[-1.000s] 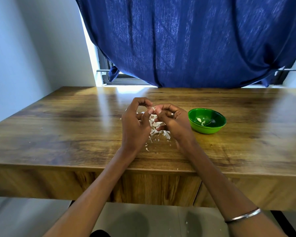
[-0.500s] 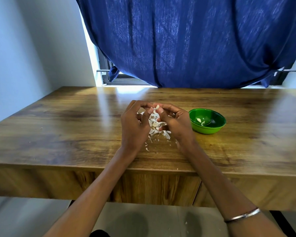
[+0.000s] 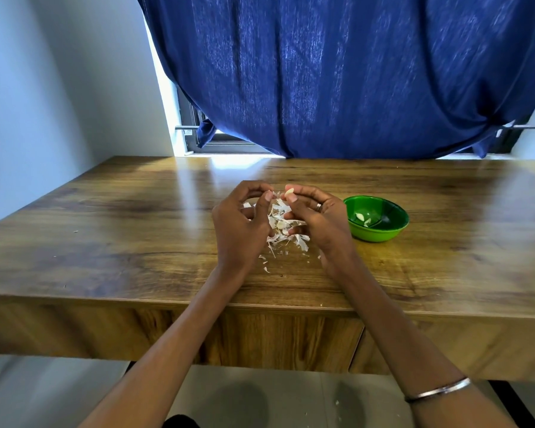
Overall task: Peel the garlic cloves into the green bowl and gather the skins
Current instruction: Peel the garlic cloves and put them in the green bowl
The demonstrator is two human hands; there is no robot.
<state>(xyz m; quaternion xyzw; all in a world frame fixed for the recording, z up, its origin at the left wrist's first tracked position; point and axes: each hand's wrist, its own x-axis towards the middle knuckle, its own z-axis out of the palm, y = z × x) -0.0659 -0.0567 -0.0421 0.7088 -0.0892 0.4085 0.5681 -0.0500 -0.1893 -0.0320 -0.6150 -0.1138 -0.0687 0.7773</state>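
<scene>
Right hand [image 3: 317,217] pinches the clove [image 3: 289,193] at its ends; left hand [image 3: 240,220] is curled, contents unclear. The clove looks small, firm and slick (skins [image 3: 283,225] papery), just left of the bowl [image 3: 377,218].

**Both hands raised close together, fingers curled**

Both bare forearms reach forward from the lower edge of the view and converge toward the middle. The left hand [image 3: 240,225] shows its back to the camera, fingers curled inward, thumb and forefinger tips drawn together near its top; whether they pinch anything cannot be told. The right hand [image 3: 317,222] sits just beside it, knuckles outward, its thumb and forefinger pinching a small pale garlic clove [image 3: 289,193] at the fingertips. A ring [image 3: 319,207] sits on one right finger, and a thin metal bangle [image 3: 439,390] circles the right forearm.
</scene>
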